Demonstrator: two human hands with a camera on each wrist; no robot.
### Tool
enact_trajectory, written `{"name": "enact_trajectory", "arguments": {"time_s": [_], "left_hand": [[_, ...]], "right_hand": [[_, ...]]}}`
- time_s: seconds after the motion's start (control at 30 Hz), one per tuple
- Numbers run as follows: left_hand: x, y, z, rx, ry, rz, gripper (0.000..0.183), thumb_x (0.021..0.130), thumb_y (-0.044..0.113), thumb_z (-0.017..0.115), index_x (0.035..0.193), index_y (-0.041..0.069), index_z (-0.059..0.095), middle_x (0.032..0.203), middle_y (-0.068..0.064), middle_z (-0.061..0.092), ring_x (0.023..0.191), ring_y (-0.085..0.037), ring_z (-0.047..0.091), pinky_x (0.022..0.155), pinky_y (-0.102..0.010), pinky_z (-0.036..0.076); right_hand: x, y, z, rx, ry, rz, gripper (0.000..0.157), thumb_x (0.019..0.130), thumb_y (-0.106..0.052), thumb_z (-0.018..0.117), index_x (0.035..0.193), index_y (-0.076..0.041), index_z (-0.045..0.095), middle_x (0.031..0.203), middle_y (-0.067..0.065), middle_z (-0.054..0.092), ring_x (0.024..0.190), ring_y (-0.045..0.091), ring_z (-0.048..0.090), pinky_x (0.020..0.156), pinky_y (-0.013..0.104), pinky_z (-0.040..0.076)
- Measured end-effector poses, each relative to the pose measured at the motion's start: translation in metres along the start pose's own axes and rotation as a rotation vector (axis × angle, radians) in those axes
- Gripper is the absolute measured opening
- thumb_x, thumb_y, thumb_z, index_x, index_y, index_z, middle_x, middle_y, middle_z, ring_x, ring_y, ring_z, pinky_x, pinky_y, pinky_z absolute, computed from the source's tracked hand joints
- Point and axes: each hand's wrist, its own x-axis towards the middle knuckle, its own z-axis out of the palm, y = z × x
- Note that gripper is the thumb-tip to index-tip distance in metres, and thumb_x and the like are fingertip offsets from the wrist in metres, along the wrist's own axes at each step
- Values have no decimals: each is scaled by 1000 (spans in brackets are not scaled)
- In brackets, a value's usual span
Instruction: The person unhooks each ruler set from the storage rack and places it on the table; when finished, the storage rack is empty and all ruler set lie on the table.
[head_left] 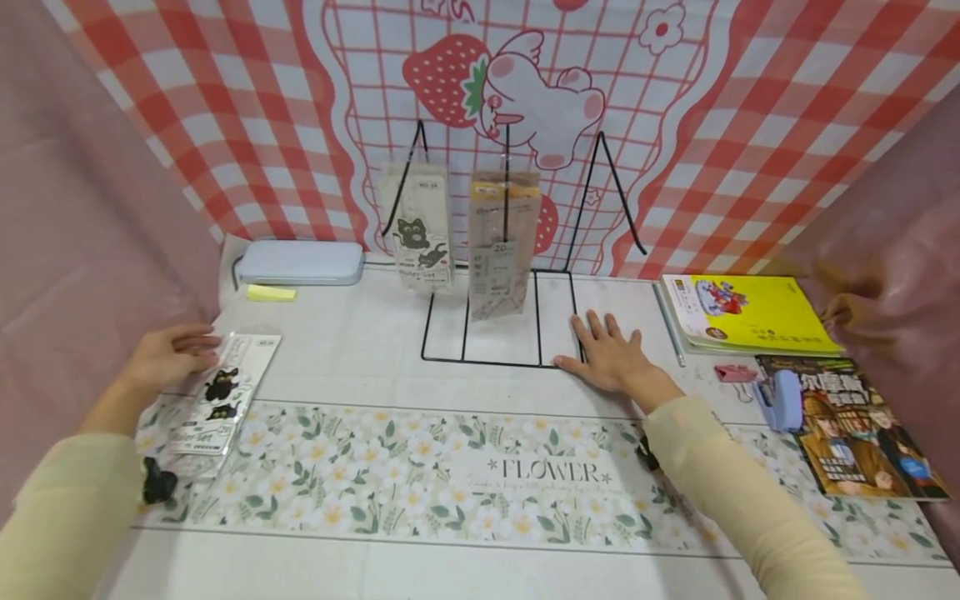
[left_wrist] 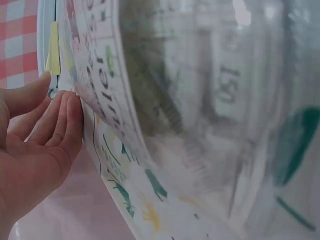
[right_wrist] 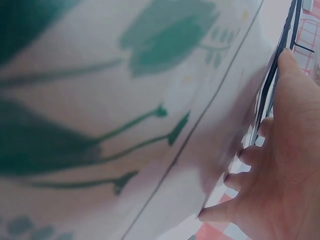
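At the left, a clear ruler set package [head_left: 210,408] printed with black cats lies on the table. My left hand [head_left: 171,360] is beside its upper left edge, palm partly turned up in the left wrist view, fingertips right at the package edge. A black wire display rack [head_left: 480,362] stands in the middle, and my right hand [head_left: 609,357] lies spread at its front right corner, fingers over the base wire. From the rack's left hook hangs another ruler set [head_left: 423,233] with cats; pinkish packages [head_left: 506,250] hang from its middle hook. The right hook [head_left: 622,196] carries nothing.
At the back left are a pale blue case [head_left: 300,262] and yellow sticky notes [head_left: 272,293]. Along the right lie a pencil [head_left: 670,323], a yellow book [head_left: 757,312], a pink clip [head_left: 735,373], a lilac stapler [head_left: 783,400] and a dark magazine [head_left: 855,433]. A checked cloth [head_left: 697,200] hangs behind.
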Motion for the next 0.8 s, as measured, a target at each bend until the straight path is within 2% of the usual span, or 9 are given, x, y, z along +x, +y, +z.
{"name": "enact_trajectory", "arguments": {"time_s": [0.17, 0.23, 0.33, 0.43, 0.53, 0.6, 0.67, 0.73, 0.8], "left_hand": [[1, 8, -2, -55, 34, -28, 63, 90, 2, 63, 139, -20, 30, 85, 44, 54, 79, 24, 55, 68, -3, 50], [5, 20, 0, -87, 51, -33, 65, 92, 9, 63, 142, -16, 31, 88, 43, 55, 81, 24, 55, 70, -2, 50], [15, 46, 8, -115, 57, -21, 66, 93, 20, 64, 145, -8, 33, 92, 41, 56, 86, 23, 56, 73, -1, 50], [29, 77, 23, -93, 60, 21, 64, 93, 26, 64, 145, 0, 38, 99, 34, 59, 87, 22, 56, 74, 0, 49], [42, 107, 44, -31, 74, 89, 60, 92, 25, 65, 143, 4, 43, 117, 9, 67, 90, 17, 56, 74, 0, 48], [50, 127, 61, 47, 95, 123, 57, 92, 26, 65, 143, 8, 45, 128, -5, 64, 96, 7, 59, 73, -1, 46], [59, 147, 77, 43, 111, 159, 56, 92, 26, 65, 143, 10, 45, 135, -16, 59, 105, -7, 61, 76, -5, 49], [68, 166, 91, 14, 138, 191, 56, 92, 27, 65, 142, 10, 46, 136, -16, 58, 115, -19, 60, 88, -17, 54], [77, 184, 104, -30, 165, 233, 54, 93, 28, 64, 141, 9, 47, 135, -15, 58, 120, -25, 57, 97, -29, 54]], "right_hand": [[1, 1, 1, -6, 4, -6, 94, 89, -78, 30, 157, -18, 3, 164, 18, 3, 149, 47, 5, 111, 79, 11], [1, 1, 1, -11, 3, -7, 94, 89, -77, 29, 157, -18, 2, 164, 18, 3, 149, 47, 5, 111, 79, 11], [0, 1, 1, -8, 3, 0, 94, 89, -77, 30, 157, -18, 3, 164, 18, 3, 150, 46, 5, 111, 79, 11], [0, 1, 2, 9, 1, -1, 93, 89, -76, 32, 157, -18, 4, 164, 17, 2, 150, 46, 4, 111, 79, 10], [1, 0, 4, 26, -5, -12, 94, 89, -77, 31, 157, -19, 3, 164, 17, 2, 150, 46, 3, 110, 80, 9], [3, -1, 5, 28, -10, -14, 94, 88, -78, 31, 157, -20, 3, 165, 16, 1, 151, 45, 2, 111, 80, 9], [3, -1, 5, 26, -11, -8, 93, 88, -77, 31, 157, -21, 2, 165, 15, 1, 151, 43, 2, 111, 79, 9], [3, 0, 3, 19, -7, -1, 93, 89, -77, 32, 157, -21, 2, 165, 14, 1, 151, 43, 3, 112, 79, 9], [2, 2, 1, 13, -6, 7, 92, 89, -76, 32, 157, -21, 2, 165, 14, 2, 151, 43, 3, 112, 78, 10]]}}
